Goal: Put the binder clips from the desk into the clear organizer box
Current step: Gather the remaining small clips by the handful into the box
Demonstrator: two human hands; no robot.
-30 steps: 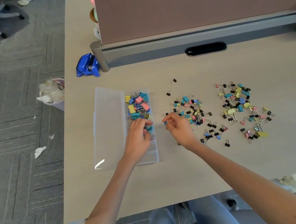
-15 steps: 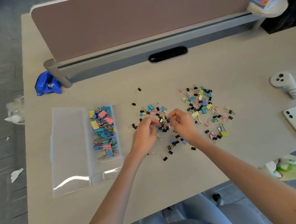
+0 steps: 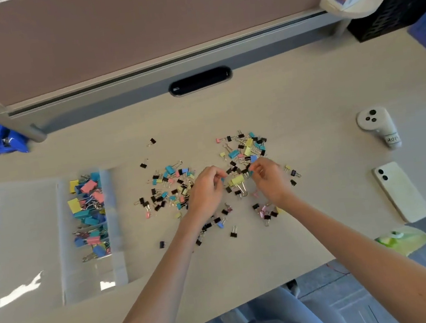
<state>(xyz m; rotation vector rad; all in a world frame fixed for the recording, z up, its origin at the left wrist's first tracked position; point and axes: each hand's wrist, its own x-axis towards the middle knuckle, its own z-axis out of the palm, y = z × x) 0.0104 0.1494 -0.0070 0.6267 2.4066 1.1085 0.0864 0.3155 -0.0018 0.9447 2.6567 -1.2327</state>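
Left hand (image 3: 205,192), right hand (image 3: 270,181), each pinching a blue clip (image 3: 222,179), scattered binder clips (image 3: 237,180) beneath

Pale table (image 3: 308,110). Holds many small clips (image 3: 245,146) in the middle, a clear box (image 3: 94,274) on the left, a blue thing (image 3: 3,138) far left, a white controller (image 3: 376,126) and a phone (image 3: 400,191) on the right.

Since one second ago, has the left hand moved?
Yes. The left hand moved right: it was over the box, and now it is among the loose clips, apart from the box.
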